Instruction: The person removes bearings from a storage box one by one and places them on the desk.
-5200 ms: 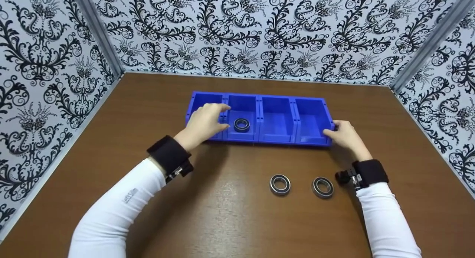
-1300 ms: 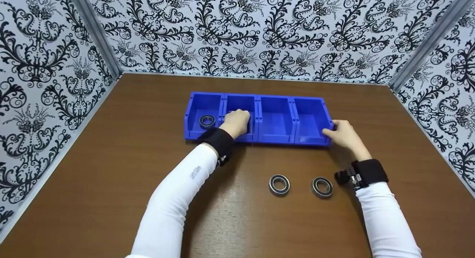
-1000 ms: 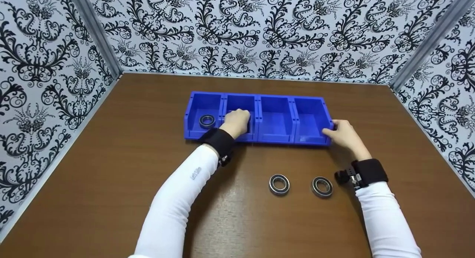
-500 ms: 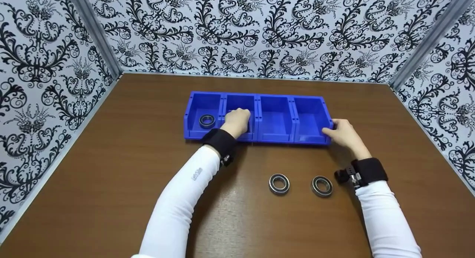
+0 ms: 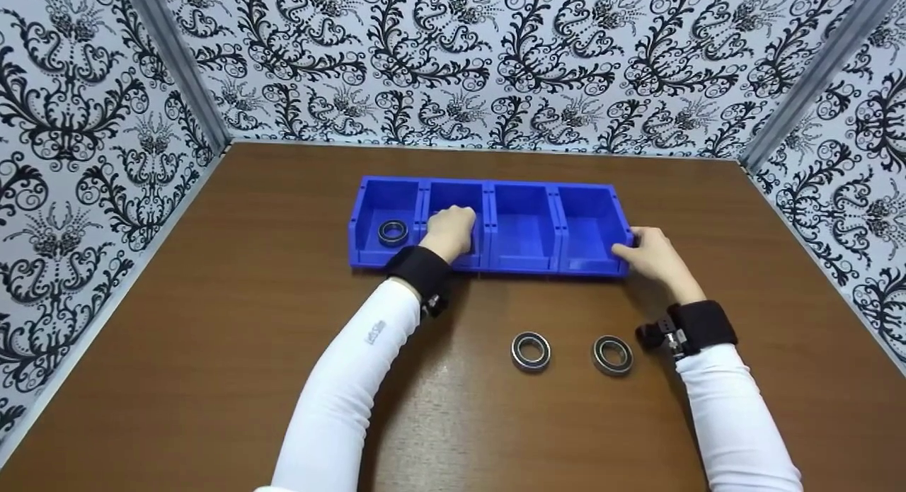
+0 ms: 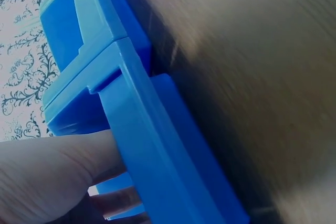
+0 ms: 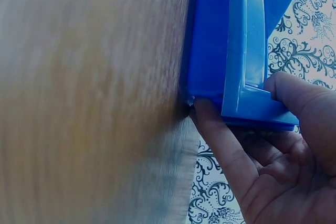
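right hand (image 5: 655, 255) grips the blue plastic four-bin tray (image 5: 524, 265), likely bracing it; left hand (image 5: 449, 231), grip hidden, seems mid-placement inside the second-left bin (image 5: 455, 192); next probably calls for lifting clear.

Brown wood-grained table (image 5: 212, 322): blue four-compartment bin (image 5: 524, 264); nearer edge, one bearing (image 5: 531, 367), second bearing (image 5: 612, 371) apart.
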Motion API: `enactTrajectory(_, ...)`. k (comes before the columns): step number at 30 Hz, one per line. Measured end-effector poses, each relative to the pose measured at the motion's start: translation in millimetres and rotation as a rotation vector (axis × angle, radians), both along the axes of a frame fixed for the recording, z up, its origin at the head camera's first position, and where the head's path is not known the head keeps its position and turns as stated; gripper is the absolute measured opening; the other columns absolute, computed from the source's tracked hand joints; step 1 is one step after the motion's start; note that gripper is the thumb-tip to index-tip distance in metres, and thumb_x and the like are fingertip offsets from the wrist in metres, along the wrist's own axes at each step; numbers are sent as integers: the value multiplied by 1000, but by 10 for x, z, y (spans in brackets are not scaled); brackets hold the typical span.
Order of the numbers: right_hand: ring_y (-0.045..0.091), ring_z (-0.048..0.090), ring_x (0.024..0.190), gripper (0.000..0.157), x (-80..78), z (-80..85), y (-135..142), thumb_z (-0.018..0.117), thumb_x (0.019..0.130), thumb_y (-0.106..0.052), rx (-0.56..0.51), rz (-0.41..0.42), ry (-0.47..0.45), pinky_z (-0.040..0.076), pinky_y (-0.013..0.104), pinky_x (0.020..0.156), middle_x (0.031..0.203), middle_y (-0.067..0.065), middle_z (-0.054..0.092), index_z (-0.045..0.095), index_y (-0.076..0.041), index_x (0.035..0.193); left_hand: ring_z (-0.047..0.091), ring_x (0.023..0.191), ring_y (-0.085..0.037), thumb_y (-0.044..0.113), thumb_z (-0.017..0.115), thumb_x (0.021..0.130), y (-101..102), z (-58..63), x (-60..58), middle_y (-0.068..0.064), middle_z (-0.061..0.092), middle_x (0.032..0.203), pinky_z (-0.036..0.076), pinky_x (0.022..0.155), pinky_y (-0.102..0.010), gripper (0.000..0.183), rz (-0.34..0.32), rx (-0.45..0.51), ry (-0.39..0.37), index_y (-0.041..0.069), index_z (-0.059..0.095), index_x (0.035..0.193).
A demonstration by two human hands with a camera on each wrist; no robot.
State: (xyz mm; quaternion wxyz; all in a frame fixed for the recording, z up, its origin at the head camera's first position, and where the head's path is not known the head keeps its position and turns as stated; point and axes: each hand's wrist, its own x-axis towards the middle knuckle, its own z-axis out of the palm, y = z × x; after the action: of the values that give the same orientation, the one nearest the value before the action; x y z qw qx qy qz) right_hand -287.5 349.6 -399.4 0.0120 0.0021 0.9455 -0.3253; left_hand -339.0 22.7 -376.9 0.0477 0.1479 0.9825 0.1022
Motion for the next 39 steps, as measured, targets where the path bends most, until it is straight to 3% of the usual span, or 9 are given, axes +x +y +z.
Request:
enactTrajectory(8, 2, 57, 67, 45, 1, -2, 0, 59, 96, -16, -10, 1, -6, 46, 17, 61, 94, 15, 73, 60, 15, 128, 69, 120, -39, 2, 67, 90, -20, 58, 21, -21, 70, 131, 59, 98, -53, 27, -5, 5, -12, 1, 70, 117)
enactTrajectory(17, 3, 54, 68, 38, -8, -16, 15, 61, 94, -15, 19, 11, 36, 44, 18, 62, 90, 14, 73, 65, 14, 119, 68, 121, -39, 4, 67, 90, -50, 103, 24, -21, 70, 129, 58, 98, -55, 24, -12, 15, 0, 1, 69, 114)
enactTrajectory(39, 2, 55, 65, 39, -14, -23, 8, 60, 95, -14, 5, 13, 26, 45, 17, 60, 87, 11, 72, 64, 15, 121, 71, 114, -39, 4, 74, 84, -76, 227, 66, -20, 72, 125, 60, 93, -54, 26, -15, 32, 34, 2, 71, 109)
